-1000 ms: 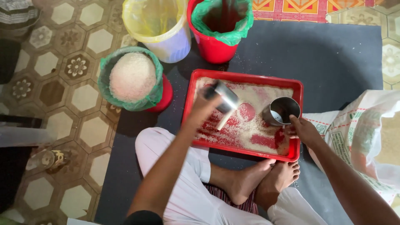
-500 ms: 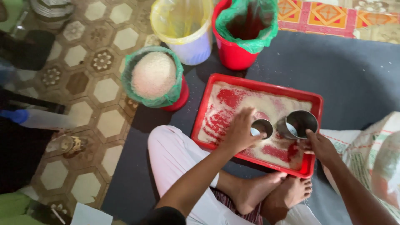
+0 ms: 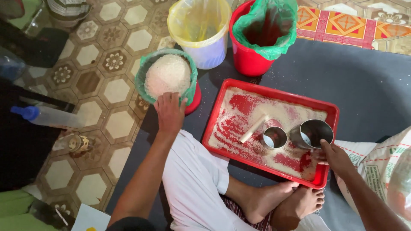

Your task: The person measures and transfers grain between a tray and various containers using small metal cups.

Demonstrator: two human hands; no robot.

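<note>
A red tray (image 3: 280, 91) with a thin layer of white rice lies on a dark mat in front of my crossed legs. A small metal cup (image 3: 274, 137) with a pale stick handle stands in the tray, and no hand is on it. Beside it is a larger metal cup (image 3: 312, 132), tilted, and my right hand (image 3: 336, 158) grips its handle at the tray's right edge. My left hand (image 3: 170, 112) lies over the near rim of a green-lined bucket (image 3: 143, 75) heaped with white rice, its fingers curled on the liner.
A yellow-lined white bucket (image 3: 201, 30) and a red bucket with a green liner (image 3: 257, 42) stand behind the tray. A white sack (image 3: 376, 167) lies at the right. On the tiled floor at the left is a plastic bottle with a blue cap (image 3: 47, 115).
My left hand set the small cup down in the tray, let go and moved left to the rice bucket's rim. The right hand stays on the larger cup.
</note>
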